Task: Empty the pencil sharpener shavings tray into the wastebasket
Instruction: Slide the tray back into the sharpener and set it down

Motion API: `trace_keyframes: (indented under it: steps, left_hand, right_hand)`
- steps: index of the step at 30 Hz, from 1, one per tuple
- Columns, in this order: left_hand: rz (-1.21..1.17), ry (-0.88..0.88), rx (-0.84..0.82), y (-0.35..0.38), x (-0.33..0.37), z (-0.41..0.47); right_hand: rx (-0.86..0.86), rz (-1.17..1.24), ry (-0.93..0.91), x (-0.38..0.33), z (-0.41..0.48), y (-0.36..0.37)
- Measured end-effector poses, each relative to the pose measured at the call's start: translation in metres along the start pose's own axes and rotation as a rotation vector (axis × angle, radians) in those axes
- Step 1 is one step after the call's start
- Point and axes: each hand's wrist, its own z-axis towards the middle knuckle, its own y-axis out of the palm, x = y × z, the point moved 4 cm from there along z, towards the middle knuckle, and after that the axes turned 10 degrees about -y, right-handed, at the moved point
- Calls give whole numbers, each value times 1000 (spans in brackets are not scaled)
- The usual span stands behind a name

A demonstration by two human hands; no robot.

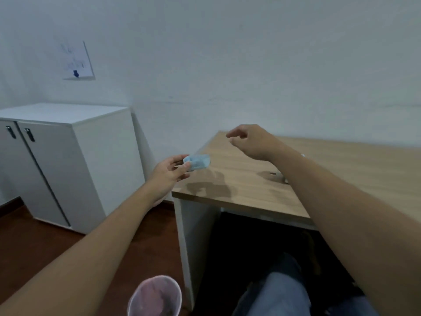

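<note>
Both hands are up at the desk corner: left hand pinches the pale blue tray between thumb and fingers, held in the air just over the desk's left edge. Right hand hovers above the desktop, fingers loosely curled, holding nothing. Wastebasket sits on the floor, low beside the desk leg, well below the tray.

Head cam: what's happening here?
A seated person holds a small translucent blue shavings tray in the left hand, out past the left edge of the wooden desk. The right hand hovers empty above the desk, fingers loosely curled. A pinkish wastebasket stands on the floor below, beside the desk. The tray is not over it yet, so nothing looks emptied so far.
</note>
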Motion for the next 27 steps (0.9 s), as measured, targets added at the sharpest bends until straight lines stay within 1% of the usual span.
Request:
trace_keyframes:
  steps: [3,5,8,14,17,19,22,27]
  left_hand:
    - [-18,-23,-84,39,4,11]
    - [-16,-35,-147,69,4,20]
    - [-41,-65,-217,106,2,28]
    - [-64,-129,-299,159,-12,45]
    - [2,-117,-321,173,-17,54]
    - [60,-111,-335,180,-20,59]
    - [180,-110,-377,190,-18,60]
    - [305,-163,-514,206,-17,64]
  right_hand:
    - [98,1,113,29,-18,-29]
    - [123,-15,200,53,-34,-46]
    - [137,-16,274,83,-53,-64]
    - [49,252,417,145,-85,-68]
    - [-7,378,451,181,-97,-58]
    - [-32,427,403,192,-101,-53]
    - [22,461,335,205,-105,-51]
    - [30,509,357,222,-108,-48]
